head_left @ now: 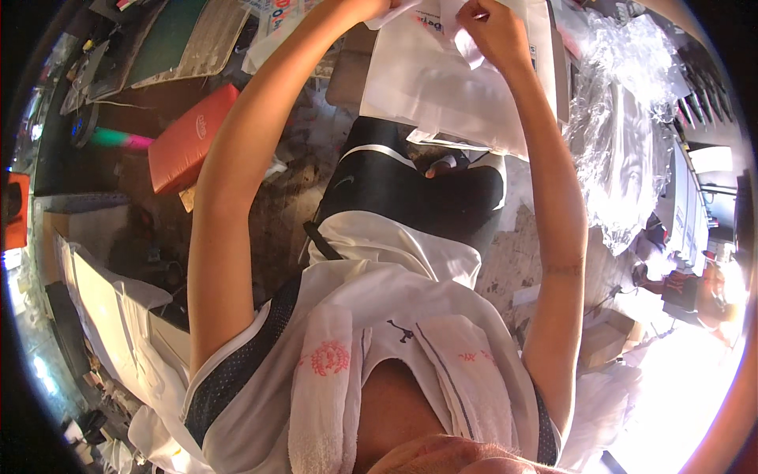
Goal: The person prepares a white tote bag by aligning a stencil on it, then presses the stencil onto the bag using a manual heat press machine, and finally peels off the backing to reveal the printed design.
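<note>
Both my arms stretch forward to the top edge of the view. My right hand [499,33] is closed in a pinch on a thin white sheet [430,17] with dark and red print, which may be a bag or a paper. A folded edge of it hangs below my fingers. My left hand [369,6] is at the sheet's left side, partly cut off by the top edge. Its fingers seem closed on the sheet. Under both hands lies a broad pile of white sheets or bags [442,95], just beyond my knees.
Clear crumpled plastic wrap [624,134] heaps up to the right. On the left sit a red box-shaped block [192,140] and a green-and-pink lit object [118,139]. A cardboard box [608,338] stands at the lower right. White sacks [118,316] lie at the lower left.
</note>
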A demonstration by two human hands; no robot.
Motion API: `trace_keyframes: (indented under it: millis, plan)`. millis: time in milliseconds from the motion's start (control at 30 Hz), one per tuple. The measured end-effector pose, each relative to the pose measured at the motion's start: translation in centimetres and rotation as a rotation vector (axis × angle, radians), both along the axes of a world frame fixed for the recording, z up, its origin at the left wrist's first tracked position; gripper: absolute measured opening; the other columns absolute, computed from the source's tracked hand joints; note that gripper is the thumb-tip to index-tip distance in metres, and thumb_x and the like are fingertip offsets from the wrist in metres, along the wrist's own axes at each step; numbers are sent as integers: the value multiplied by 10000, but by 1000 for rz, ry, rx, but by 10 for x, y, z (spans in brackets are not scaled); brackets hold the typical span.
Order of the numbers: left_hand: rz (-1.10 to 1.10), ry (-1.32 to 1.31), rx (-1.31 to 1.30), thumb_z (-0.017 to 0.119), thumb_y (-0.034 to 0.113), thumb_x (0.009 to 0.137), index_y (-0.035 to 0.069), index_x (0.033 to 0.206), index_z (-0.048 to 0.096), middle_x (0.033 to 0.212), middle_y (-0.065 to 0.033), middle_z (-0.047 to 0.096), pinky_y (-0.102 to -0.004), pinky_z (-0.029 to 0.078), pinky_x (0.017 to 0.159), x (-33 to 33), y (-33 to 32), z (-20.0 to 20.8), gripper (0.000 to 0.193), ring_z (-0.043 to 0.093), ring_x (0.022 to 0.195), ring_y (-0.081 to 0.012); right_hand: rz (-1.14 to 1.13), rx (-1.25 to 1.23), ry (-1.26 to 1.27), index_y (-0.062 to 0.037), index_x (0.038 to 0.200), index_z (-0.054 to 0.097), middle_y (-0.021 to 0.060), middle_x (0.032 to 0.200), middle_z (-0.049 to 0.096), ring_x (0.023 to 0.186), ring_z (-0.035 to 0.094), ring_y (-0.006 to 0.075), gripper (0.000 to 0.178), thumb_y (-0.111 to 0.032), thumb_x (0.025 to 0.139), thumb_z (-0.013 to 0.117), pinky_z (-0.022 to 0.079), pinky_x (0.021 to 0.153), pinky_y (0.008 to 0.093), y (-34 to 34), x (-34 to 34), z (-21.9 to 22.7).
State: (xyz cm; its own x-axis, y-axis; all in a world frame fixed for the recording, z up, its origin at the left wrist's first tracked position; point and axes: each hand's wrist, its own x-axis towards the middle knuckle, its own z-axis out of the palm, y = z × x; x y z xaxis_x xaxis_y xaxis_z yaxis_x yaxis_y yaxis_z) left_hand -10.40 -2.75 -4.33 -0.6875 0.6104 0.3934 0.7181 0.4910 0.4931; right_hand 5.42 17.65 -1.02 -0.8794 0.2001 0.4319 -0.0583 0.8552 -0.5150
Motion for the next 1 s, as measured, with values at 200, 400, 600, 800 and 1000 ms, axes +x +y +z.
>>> trace_keyframes:
  millis: [200,400,600,800,1000]
  plan:
    - [-86,110,50,766,150,809,30,807,675,782,-206,706,-467,531,660,-17,-8,-15,151,713,748,-372,447,508,172,-120,1283,653,171,1234,643,1151,635,392,417,-182,875,707,543,951,482,-37,12,15]
    - [-112,130,67,785,182,821,34,811,661,787,-206,696,-467,520,652,-8,-3,-12,193,703,753,-369,374,384,12,-126,1322,633,166,1201,672,1113,659,371,428,-201,906,704,550,949,469,-50,8,0]
    - [-75,100,72,789,184,821,41,798,662,767,-202,698,-465,513,639,-8,-8,-12,192,697,726,-367,457,240,-99,-124,1328,628,178,1205,688,1076,685,363,436,-178,902,698,557,936,471,-56,6,16]
    - [-114,8,-69,792,195,802,40,775,651,753,-196,697,-472,506,624,-6,-4,-3,211,692,711,-365,387,446,6,-125,1233,705,148,1174,716,1025,710,341,291,-127,960,605,561,930,440,-56,0,-6]
    - [-81,163,-3,755,192,800,27,752,658,764,-213,698,-493,518,645,-12,-7,-11,198,703,734,-388,433,585,3,-106,1125,736,161,996,620,948,668,358,233,-116,909,648,565,845,479,-44,-3,28]
